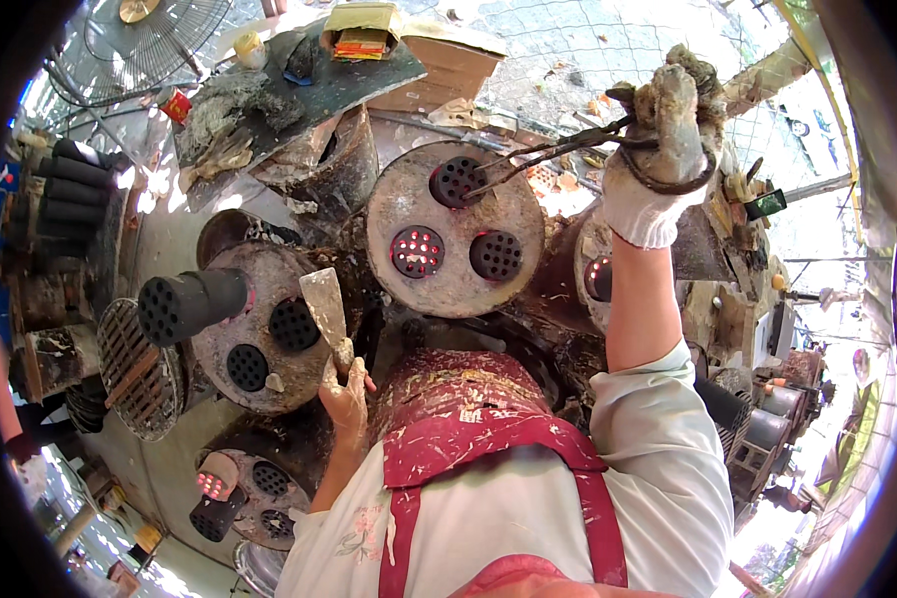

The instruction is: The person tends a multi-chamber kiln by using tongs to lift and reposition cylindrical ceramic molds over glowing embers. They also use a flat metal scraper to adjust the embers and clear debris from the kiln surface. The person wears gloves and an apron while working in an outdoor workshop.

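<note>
My right hand, in a dirty, crusted glove, grips metal tongs. Their tips reach the top briquette in the round stove ahead of me. Two more honeycomb coal briquettes sit in that stove; the left one glows red through its holes, while the right one is mostly dark. In my bare left hand is a flat-bladed scraper, blade up. Left of it, another stove holds dark briquettes, and a tall black briquette stack leans out of it.
A third stove at lower left has a glowing briquette tilted beside a dark one. A slatted round grate lies left. Farther off are a board with a grey heap, a cardboard box, a fan and stacked black briquettes.
</note>
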`<state>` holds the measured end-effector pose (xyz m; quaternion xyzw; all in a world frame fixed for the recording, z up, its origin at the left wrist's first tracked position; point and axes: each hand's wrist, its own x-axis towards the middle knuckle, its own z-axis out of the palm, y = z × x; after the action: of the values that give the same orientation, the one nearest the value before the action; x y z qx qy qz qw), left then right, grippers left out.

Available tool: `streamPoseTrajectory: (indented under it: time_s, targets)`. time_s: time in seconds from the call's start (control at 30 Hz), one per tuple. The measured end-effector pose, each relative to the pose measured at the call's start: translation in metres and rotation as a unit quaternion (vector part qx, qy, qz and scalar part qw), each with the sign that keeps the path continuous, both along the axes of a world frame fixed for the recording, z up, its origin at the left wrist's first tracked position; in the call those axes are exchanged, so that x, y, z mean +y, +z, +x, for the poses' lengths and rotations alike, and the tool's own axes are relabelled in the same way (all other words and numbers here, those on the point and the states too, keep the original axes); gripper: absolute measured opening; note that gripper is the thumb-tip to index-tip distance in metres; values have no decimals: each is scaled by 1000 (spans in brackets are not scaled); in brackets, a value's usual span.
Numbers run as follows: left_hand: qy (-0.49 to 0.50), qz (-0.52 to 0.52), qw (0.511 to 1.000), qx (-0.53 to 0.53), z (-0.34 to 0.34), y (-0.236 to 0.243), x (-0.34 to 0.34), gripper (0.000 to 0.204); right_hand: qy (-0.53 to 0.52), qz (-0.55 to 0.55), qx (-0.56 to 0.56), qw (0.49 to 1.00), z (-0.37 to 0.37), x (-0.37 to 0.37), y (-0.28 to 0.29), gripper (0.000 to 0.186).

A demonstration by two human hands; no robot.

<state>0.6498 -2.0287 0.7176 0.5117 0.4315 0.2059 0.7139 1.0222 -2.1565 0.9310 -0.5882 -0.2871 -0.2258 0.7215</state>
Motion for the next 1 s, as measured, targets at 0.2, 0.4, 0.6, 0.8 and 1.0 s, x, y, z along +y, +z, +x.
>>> streamPoseTrajectory:
  time_s: [0.2, 0.4, 0.6, 0.8, 1.0]
  targets:
    - [-3, -13, 1000, -2, 9, 0, 7, 27, 113, 232, 189, 947, -2, 34, -14, 31]
    - [-63, 21, 997, 35, 38, 7, -14, 27, 99, 232, 171, 953, 9, 0, -17, 25]
    - [-126, 56, 990, -5, 79, 12, -81, 24, -189, -147, -273, 932, -20, -198, 62, 51]
    - [-219, 40, 975, 1, 117, 22, -181, 30, -10, 107, -21, 994, -96, -402, 104, 68]
    - [-255, 79, 961, 75, 137, 41, -268, 23, -126, 79, 37, 988, -58, -496, -5, 64]
